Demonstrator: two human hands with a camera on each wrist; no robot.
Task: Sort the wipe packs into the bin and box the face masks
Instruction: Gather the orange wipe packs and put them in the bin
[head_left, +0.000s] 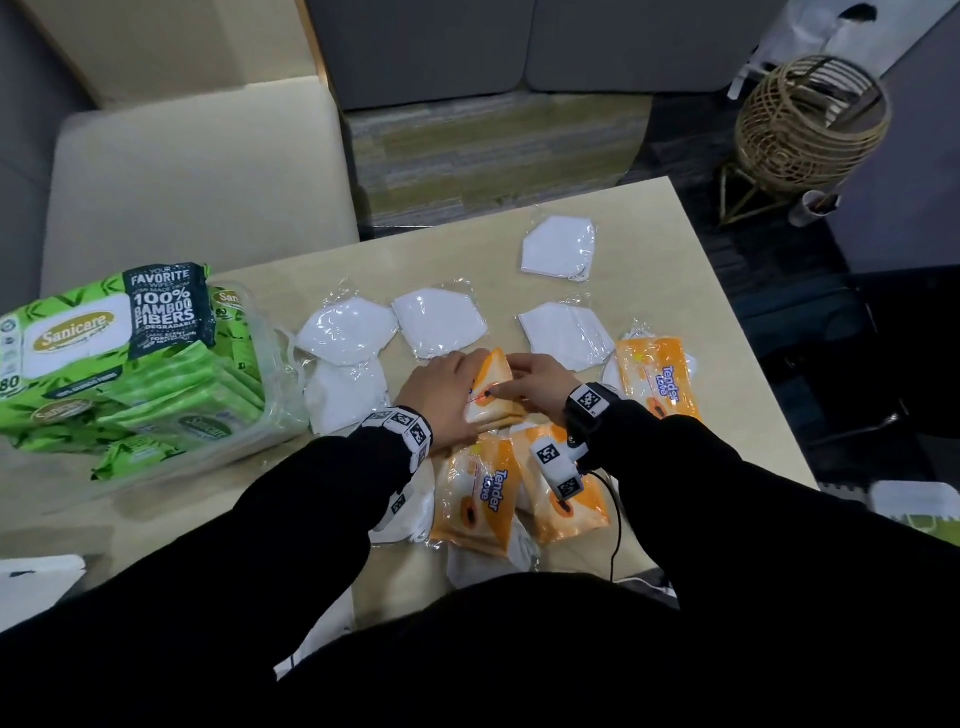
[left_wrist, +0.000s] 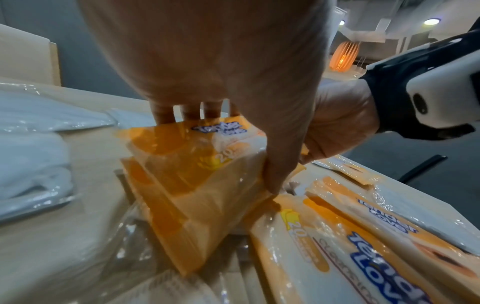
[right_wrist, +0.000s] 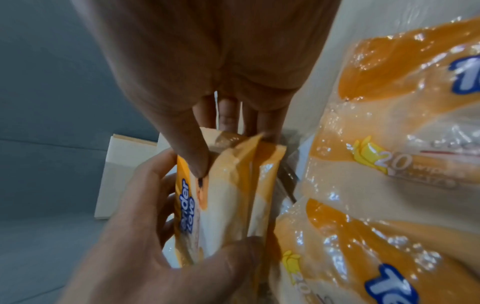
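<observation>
At the far left of the table (head_left: 691, 291), the clear plastic bin (head_left: 249, 431) already holds green wipe packs (head_left: 119, 353), heaped above its rim. White face masks (head_left: 441, 322) in clear sleeves lie scattered across the middle of the table, near the hands and apart from the bin.

At centre, both hands meet on a small stack of orange wipe packs (head_left: 493, 395). The left hand (head_left: 441, 400) grips the stack's left side, thumb on one face and fingers curled round the other; the right hand (head_left: 540, 382) pinches the right end, thumb pressed on top. The stack is tipped up on edge, its long axis running roughly from hand to hand.

The bin lies to the left of the grip — on the left hand's side, so that hand is the nearer carrier, and a sideways carry to the left looks the likely next move. More orange packs (head_left: 657, 376) lie flat to the right and just below the wrists. No box for the masks can be made out.

The head view alone shows the bin and the way to it. The left wrist view shows two packs pressed together in the stack (left_wrist: 197, 185) — something the head view blurs. The right wrist view shows the right thumb (right_wrist: 192, 156) digging into the stack's upper edge (right_wrist: 228, 185), with the left hand's fingers (right_wrist: 145, 195) wrapped around it from below.
</observation>
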